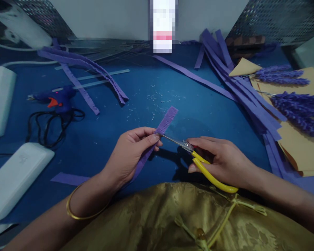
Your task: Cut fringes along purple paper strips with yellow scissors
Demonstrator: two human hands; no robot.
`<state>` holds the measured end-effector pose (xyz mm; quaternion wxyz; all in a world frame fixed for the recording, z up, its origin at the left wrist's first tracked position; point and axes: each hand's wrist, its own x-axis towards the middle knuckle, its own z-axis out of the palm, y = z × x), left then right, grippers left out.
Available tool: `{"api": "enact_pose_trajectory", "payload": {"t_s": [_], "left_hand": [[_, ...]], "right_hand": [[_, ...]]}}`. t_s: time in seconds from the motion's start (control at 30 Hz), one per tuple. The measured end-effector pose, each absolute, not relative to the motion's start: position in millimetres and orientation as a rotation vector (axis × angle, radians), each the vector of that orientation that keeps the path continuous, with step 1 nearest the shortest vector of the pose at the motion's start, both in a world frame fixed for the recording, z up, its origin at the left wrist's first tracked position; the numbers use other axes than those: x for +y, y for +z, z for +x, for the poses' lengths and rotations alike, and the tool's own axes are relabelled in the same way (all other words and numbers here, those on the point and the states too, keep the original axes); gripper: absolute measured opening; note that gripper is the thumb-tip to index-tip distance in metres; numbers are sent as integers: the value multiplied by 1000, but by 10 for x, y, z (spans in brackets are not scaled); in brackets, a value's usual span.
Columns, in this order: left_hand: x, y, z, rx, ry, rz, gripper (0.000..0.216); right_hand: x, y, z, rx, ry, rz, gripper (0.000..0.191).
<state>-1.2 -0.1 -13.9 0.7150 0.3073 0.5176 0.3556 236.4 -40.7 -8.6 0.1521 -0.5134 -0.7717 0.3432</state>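
Note:
My left hand pinches a strip of purple crepe paper between thumb and fingers. The strip's upper end sticks out past the thumb and has a row of fine cuts across it; the rest runs down under the palm and wrist. In my right hand are scissors with yellow handles, their blades pointing left. The blade tips meet the strip right beside my left thumb. Whether the blades are fully closed is hard to make out.
A blue glue gun with a coiled black cord lies left, near white power strips. Fringed purple strips lie behind it. Right are stacked purple strips, purple flower sprigs and tan paper. A blurred-out upright object stands at back.

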Motion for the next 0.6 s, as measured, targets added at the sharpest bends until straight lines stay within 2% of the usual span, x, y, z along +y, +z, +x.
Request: {"api": "enact_pose_trajectory", "payload": {"t_s": [0.6], "left_hand": [[-9, -139, -15, 1149, 789, 664, 6]], "right_hand": [[-423, -82, 2398, -2252, 971, -1398, 45]]}}
